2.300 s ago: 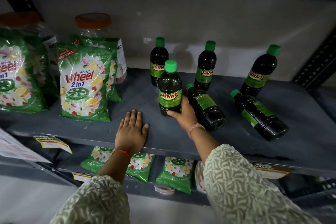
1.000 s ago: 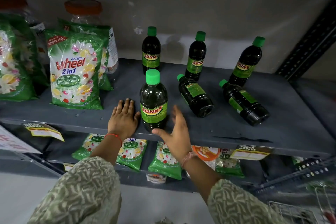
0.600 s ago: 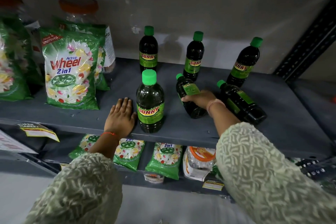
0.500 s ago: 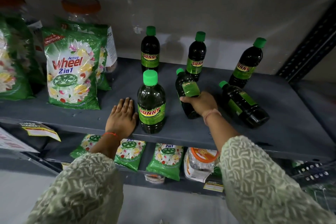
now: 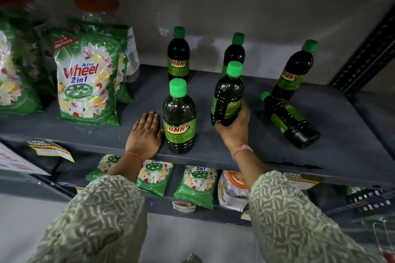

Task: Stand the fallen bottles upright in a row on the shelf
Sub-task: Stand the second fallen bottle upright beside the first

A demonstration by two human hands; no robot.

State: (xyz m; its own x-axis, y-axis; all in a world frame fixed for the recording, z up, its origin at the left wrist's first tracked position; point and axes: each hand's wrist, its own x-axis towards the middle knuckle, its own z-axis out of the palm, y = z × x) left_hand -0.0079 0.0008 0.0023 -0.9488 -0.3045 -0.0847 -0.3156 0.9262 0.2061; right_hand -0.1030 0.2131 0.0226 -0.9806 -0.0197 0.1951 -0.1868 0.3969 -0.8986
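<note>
from the head camera, the right hand (image 5: 234, 128) is wrapped around the lower body of a dark green-capped bottle (image 5: 227, 98), holding it nearly upright near the front middle of the grey shelf (image 5: 342, 151). the left hand (image 5: 145, 134) lies flat and unclenched on the shelf edge, grasping nothing, just beside a standing front bottle (image 5: 179, 117). one fallen bottle (image 5: 288, 119) lies on its side to the right. three bottles stand along the back wall.
</note>
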